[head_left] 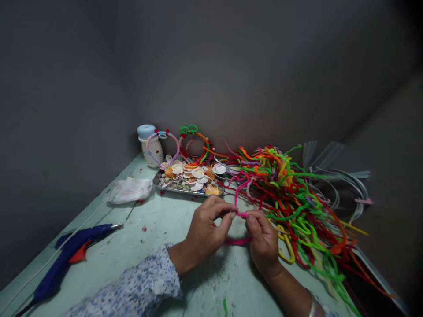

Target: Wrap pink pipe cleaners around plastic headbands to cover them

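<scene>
Near the middle of the table, a bright pink fuzzy wire [242, 215] is stretched between my two hands, with coils wrapped round its short visible part. My left hand [210, 223] pinches it at the left side of the coils, thumb against fingertips. Just to the right, my right hand [263, 237] has its thumb and curled fingers closed on the same piece. One pink end rises behind my left fingertips. A darker pink curved section [237, 241] passes below, between the hands, its ends hidden behind them.
A blue glue gun [71, 253] lies left on the green table [158, 233], near a plastic bag [130, 190]. Behind are a tray [185, 192] of shells, decorated hoops [163, 147] and a lidded jar [152, 152]. Tangled colored fuzzy wires [291, 185] and clear bands [360, 193] lie right.
</scene>
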{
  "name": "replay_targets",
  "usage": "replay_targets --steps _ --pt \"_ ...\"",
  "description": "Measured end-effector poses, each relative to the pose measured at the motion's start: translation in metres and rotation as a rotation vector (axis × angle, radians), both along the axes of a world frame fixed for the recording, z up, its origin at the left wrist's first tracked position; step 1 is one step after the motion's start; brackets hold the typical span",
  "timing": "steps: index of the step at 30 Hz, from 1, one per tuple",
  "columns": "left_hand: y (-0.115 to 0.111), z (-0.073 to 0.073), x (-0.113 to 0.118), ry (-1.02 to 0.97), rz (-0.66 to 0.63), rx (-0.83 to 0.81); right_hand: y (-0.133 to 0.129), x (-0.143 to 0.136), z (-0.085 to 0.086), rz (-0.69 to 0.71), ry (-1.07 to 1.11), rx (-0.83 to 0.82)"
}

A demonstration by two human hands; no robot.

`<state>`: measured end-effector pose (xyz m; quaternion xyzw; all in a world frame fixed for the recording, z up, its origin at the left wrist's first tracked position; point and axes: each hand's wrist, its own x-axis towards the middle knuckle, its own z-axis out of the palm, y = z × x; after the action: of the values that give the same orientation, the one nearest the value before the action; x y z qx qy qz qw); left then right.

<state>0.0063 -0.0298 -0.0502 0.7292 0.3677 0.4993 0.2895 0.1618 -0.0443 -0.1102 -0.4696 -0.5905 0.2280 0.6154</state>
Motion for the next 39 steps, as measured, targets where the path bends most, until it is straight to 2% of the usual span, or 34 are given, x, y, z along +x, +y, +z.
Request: replay_targets --steps 13,39 --pt "-0.0010 -0.0037 -0.0018 0.103 0.014 0.089 -0.0009 0.0004 0.0008 0.006 -0.005 -0.001" --pt "-0.0021 -0.0033 -0.0004 0.122 0.019 0.041 -0.0011 0.0008 0.0034 -0.013 -0.059 0.041"
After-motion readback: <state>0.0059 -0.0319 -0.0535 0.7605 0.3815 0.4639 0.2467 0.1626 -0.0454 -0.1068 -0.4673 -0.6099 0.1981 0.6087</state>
